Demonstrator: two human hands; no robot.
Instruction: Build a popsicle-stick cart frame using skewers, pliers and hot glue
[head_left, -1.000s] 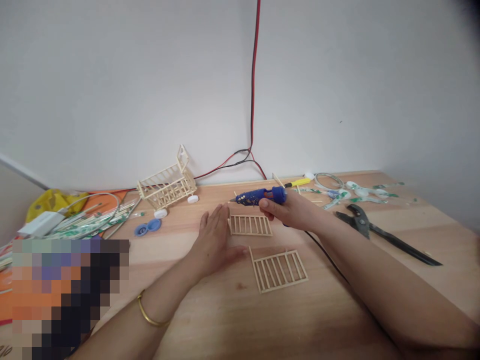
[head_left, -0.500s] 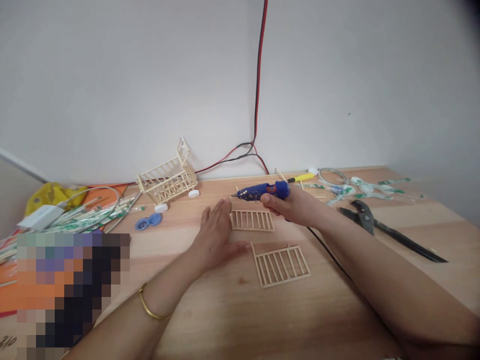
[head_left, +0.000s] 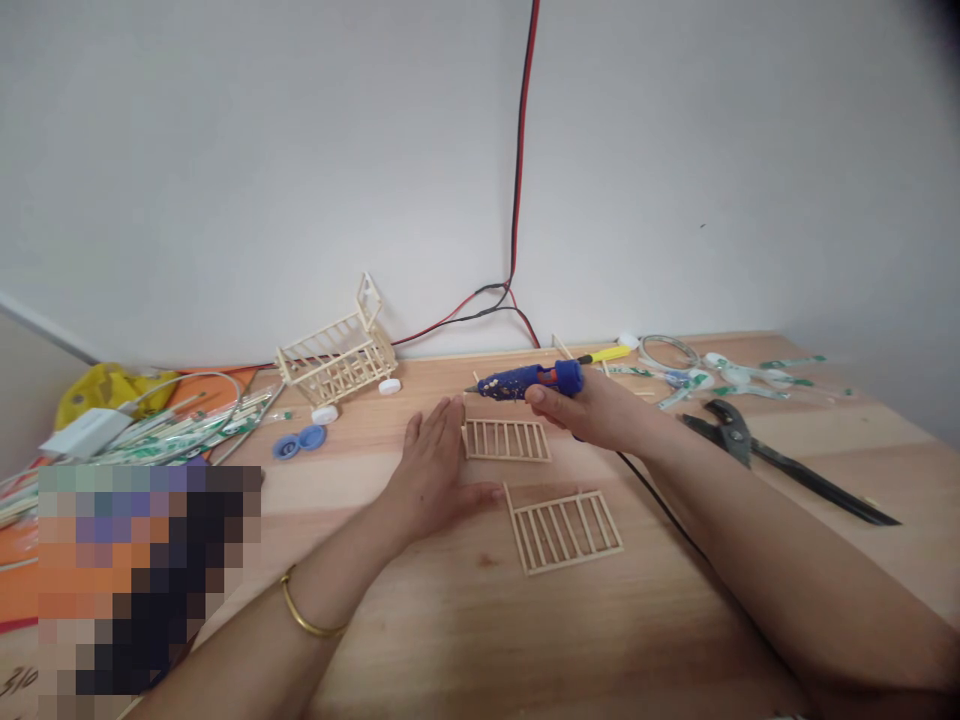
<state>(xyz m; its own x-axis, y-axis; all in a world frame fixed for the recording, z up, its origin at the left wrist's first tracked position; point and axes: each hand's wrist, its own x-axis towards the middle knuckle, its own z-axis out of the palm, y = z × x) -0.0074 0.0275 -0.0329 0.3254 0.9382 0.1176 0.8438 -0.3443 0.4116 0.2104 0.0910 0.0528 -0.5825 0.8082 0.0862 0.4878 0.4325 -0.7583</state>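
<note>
My right hand (head_left: 589, 405) is wrapped round a blue glue gun (head_left: 525, 384), its nozzle pointing left just above the far left corner of a small wooden stick frame (head_left: 506, 440). My left hand (head_left: 435, 465) lies on the table with fingers stretched out, fingertips beside that frame's left end. Its thumb reaches to the top corner of a second stick frame (head_left: 568, 533), nearer to me. Both frames lie flat and have several crossbars. Behind my left hand stands a little stick cart (head_left: 337, 365) with white cap wheels (head_left: 325, 414).
Blue caps (head_left: 300, 441) and bagged sticks (head_left: 202, 425) lie at the left, by a white adapter (head_left: 84, 432) and a yellow item (head_left: 109, 390). Pliers (head_left: 731, 435), a yellow-handled tool (head_left: 607, 354) and plastic wrappers (head_left: 739, 378) are at the right. A black cord (head_left: 660, 500) runs beneath my right arm.
The view has shifted very slightly. Both hands, the glue gun and the frames keep practically the same places.
</note>
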